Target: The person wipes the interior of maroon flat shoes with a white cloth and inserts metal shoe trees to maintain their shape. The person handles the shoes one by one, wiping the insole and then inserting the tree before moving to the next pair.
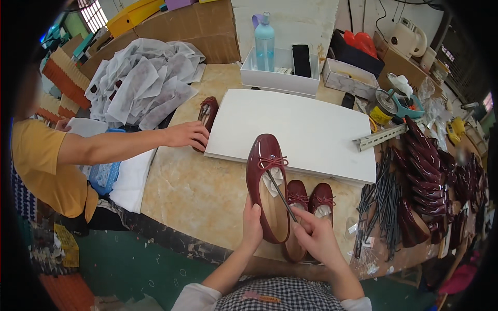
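A glossy burgundy ballet flat (261, 151) with a bow is tilted up in front of me, toe pointing away. My left hand (252, 226) is closed round the left side of its heel end. Between thumb and fingers my right hand (317, 234) pinches a thin dark shoe stick (280, 193). The stick's far end reaches into the shoe's opening, beside white paper stuffing (275, 182) in the toe. Close behind my right hand, two matching flats (297, 191) (323, 194) lie on the table, their rear parts partly hidden.
A stack of white sheets (295, 122) lies ahead. At left, a co-worker's hand (188, 136) touches another burgundy shoe (208, 111). Dark sticks (383, 194) and piled burgundy shoes (423, 166) occupy the right. Wrapped items (145, 78) are heaped far left; a white box (280, 80) holds a bottle.
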`<state>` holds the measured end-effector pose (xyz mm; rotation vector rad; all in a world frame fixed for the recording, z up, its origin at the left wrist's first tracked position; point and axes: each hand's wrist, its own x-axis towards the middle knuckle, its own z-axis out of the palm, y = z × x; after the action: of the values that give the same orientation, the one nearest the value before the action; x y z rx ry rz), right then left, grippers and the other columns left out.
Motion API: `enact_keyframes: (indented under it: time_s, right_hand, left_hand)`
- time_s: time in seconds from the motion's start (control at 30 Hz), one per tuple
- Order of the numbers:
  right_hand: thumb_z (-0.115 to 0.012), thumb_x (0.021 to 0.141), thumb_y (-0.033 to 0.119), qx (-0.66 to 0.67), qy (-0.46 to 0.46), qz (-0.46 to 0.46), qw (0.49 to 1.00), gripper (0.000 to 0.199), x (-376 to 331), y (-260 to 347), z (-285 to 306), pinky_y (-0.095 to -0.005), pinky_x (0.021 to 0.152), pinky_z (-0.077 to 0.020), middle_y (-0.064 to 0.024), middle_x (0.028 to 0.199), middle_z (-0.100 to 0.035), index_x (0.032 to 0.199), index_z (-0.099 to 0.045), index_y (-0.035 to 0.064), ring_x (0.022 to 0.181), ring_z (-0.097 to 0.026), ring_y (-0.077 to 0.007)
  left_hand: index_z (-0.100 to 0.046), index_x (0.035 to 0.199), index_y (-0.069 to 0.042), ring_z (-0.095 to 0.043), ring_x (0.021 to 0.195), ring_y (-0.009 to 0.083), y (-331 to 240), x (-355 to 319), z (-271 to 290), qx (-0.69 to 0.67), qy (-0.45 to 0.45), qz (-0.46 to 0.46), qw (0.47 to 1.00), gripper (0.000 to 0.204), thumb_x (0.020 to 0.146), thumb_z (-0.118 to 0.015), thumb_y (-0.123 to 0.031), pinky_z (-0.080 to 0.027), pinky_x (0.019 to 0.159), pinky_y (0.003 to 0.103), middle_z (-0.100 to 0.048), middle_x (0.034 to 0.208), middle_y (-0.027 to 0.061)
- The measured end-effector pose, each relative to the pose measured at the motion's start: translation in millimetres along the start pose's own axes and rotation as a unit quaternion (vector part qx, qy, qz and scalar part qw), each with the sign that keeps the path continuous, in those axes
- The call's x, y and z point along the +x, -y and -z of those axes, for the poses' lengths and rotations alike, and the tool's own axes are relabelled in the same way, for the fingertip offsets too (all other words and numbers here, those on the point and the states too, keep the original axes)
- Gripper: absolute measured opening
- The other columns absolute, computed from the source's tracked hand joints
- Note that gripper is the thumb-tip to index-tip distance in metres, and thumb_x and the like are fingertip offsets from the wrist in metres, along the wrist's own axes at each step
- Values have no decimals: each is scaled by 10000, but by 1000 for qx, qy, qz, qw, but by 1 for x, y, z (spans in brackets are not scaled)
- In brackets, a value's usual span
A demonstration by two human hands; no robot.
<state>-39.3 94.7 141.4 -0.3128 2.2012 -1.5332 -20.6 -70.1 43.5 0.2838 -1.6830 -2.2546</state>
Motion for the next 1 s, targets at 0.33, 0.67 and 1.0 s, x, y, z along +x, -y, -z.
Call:
enact_keyframes:
  time_s: [0.33, 0.67, 1.0]
  right_hand:
    - [-555, 924, 97, -89, -60, 82, 991, 343, 14, 6, -15, -277, 442, -315, -21, 523, -406, 1263, -588, 48, 448, -387, -106]
    - [-591, 893, 162, -273, -151, 170, 935, 343, 26, -26, -64, -406, 464, -433, -145, 558, -561, 1209, -603, 30, 473, -574, -312]
    - [-597, 886, 106, -161, -231, 13, 959, 334, -15, -129, 104, -317, 740, -511, -134, 1100, -666, 1215, -600, 49, 839, -651, -241]
  left_hand:
    - [-285, 1426, 54, -441, 1260, 241, 5, -5, 11, 6, -3, -15, 1000, 756, 953, -404, -525, -344, 1050, 348, -439, 1375, 173]
    - [-321, 1406, 47, -461, 1239, 236, 12, -32, 3, 42, -11, 10, 999, 812, 945, -319, -621, -365, 1030, 344, -472, 1345, 165]
    - [-326, 1414, 57, -544, 1189, 243, -78, 95, 128, -312, -107, 113, 937, 851, 903, -461, -610, -469, 971, 363, -499, 1361, 179]
